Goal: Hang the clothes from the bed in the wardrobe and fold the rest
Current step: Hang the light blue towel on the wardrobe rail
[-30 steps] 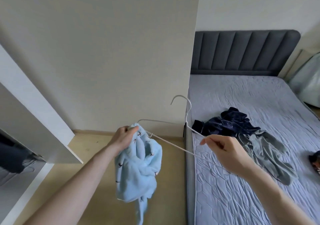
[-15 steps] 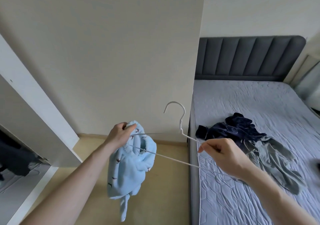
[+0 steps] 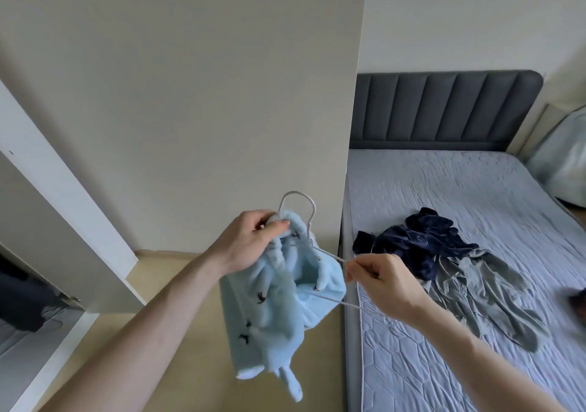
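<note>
A fluffy light blue garment (image 3: 279, 297) with small dark marks hangs in front of me over the floor. My left hand (image 3: 250, 240) grips its bunched top edge, right by the hook of a thin white hanger (image 3: 298, 208). One arm of the hanger is inside the garment. My right hand (image 3: 383, 281) pinches the hanger's other end, beside the bed's edge. On the bed (image 3: 475, 189) lie a dark navy garment (image 3: 421, 243) and a grey-green garment (image 3: 485, 294), crumpled together.
The wardrobe's cream side panel (image 3: 190, 94) fills the view ahead. Its open door (image 3: 63, 202) slants at the left, with dark clothing (image 3: 22, 297) inside. A dark grey padded headboard (image 3: 444, 110) stands behind the bed. A pale pillow (image 3: 561, 158) leans at the right. Wooden floor (image 3: 177, 332) lies below.
My left hand has pulled the blue garment up along the hanger to its hook. My hands have come closer together. More of the hanger sits inside the garment now.
</note>
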Tool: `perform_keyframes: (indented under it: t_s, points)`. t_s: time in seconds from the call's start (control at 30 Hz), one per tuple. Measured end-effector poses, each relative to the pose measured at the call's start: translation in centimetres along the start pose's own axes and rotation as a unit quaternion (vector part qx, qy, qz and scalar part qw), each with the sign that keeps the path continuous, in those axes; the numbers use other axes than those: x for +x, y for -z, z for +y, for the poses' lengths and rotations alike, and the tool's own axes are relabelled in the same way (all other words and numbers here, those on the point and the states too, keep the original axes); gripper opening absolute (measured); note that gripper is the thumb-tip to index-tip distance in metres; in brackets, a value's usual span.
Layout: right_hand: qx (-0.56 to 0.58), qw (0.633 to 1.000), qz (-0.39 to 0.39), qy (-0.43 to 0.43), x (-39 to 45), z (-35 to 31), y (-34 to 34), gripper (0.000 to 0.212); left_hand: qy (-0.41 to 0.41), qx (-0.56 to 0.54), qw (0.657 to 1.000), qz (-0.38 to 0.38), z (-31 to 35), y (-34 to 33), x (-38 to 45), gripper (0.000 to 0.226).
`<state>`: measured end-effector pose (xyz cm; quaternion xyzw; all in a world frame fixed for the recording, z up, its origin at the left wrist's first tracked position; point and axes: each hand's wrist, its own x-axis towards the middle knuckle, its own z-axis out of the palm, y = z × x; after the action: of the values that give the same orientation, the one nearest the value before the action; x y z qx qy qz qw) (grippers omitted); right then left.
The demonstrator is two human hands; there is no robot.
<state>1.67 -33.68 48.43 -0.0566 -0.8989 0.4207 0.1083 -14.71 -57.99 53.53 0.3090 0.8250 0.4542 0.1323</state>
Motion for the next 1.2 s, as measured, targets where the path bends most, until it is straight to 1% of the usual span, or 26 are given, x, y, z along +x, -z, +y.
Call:
perform_keyframes:
  t_s: [0.07, 0.1, 0.2, 0.27, 0.3, 0.33, 0.4, 0.47, 0.53, 0.6, 0.67, 0.7, 0.73, 0.77, 0.8, 0.83, 0.9, 0.97, 1.07, 1.13, 1.2]
  points:
    - [0.024, 0.999, 0.027, 0.008, -0.3, 0.2, 0.2, 0.034, -0.010, 0.048, 0.997, -0.056, 0.4, -0.6, -0.3, 0.044]
    - [0.034, 0.999, 0.036, 0.008, -0.5, 0.3, 0.3, 0.035, -0.013, 0.072, 0.995, -0.070, 0.3, -0.7, -0.3, 0.043]
    - [0.056, 0.997, 0.059, 0.003, -1.2, 0.8, 0.4, 0.037, -0.038, 0.181, 0.981, -0.059, 0.0, -0.6, 0.1, 0.040]
    - [0.073, 0.995, 0.072, 0.000, -1.6, 1.0, 0.3, 0.037, -0.072, 0.266, 0.960, -0.058, -0.2, -0.4, 0.6, 0.030]
    - [0.081, 0.994, 0.077, -0.002, -1.8, 1.2, 0.3, 0.037, -0.083, 0.280, 0.955, -0.057, -0.3, -0.4, 0.8, 0.021]
    - [0.090, 0.993, 0.080, -0.004, -1.9, 1.4, 0.2, 0.036, -0.087, 0.273, 0.956, -0.058, -0.4, -0.5, 1.0, 0.015]
    - [0.113, 0.990, 0.082, -0.010, -2.2, 1.9, 0.2, 0.035, -0.101, 0.246, 0.962, -0.059, -0.5, -0.8, 1.2, 0.015]
    - [0.128, 0.989, 0.078, -0.016, -2.4, 2.3, 0.3, 0.032, -0.130, 0.244, 0.960, -0.040, -0.5, -1.0, 1.5, 0.015]
    - [0.122, 0.988, 0.093, -0.012, -2.4, 2.6, 0.6, 0.023, -0.151, 0.232, 0.960, -0.029, -0.2, -1.1, 2.0, 0.016]
    - [0.090, 0.982, 0.166, 0.012, -2.5, 2.6, 1.0, 0.003, -0.157, 0.222, 0.962, -0.019, 0.0, -1.1, 2.5, 0.021]
    - [0.061, 0.955, 0.284, 0.058, -3.0, 2.7, 1.1, 0.011, -0.154, 0.209, 0.966, 0.011, 0.3, -0.4, 2.8, 0.027]
    - [0.056, 0.939, 0.329, 0.080, -3.3, 2.7, 1.0, 0.012, -0.156, 0.198, 0.967, 0.029, 0.6, 0.0, 2.8, 0.028]
    - [0.052, 0.931, 0.347, 0.098, -3.7, 2.7, 0.6, 0.013, -0.158, 0.188, 0.968, 0.044, 0.8, 0.5, 2.9, 0.028]
    - [0.049, 0.934, 0.334, 0.114, -4.0, 2.8, 0.0, 0.014, -0.155, 0.183, 0.969, 0.054, 1.0, 0.9, 2.9, 0.030]
    - [0.054, 0.946, 0.299, 0.116, -4.3, 2.8, -0.8, 0.015, -0.149, 0.180, 0.970, 0.060, 1.3, 1.4, 2.9, 0.032]
    - [0.062, 0.962, 0.249, 0.096, -4.4, 3.0, -1.8, 0.014, -0.144, 0.179, 0.971, 0.063, 1.5, 1.8, 3.0, 0.033]
    - [0.072, 0.986, 0.151, 0.010, -4.0, 3.1, -3.7, 0.012, -0.148, 0.174, 0.971, 0.068, 2.0, 2.5, 2.9, 0.031]
    - [0.090, 0.989, 0.087, -0.079, -2.9, 3.5, -5.2, 0.026, -0.166, 0.175, 0.968, 0.075, 2.7, 2.8, 2.9, 0.032]
    - [0.093, 0.983, 0.056, -0.148, -0.7, 3.9, -6.8, 0.045, -0.175, 0.173, 0.965, 0.089, 3.8, 3.2, 2.7, 0.038]
    - [0.084, 0.980, 0.052, -0.170, 0.8, 3.9, -7.5, 0.053, -0.177, 0.174, 0.964, 0.090, 4.2, 3.7, 2.7, 0.041]
    - [0.097, 0.976, 0.050, -0.190, 2.2, 3.5, -7.7, 0.056, -0.185, 0.173, 0.963, 0.090, 4.5, 4.0, 2.6, 0.038]
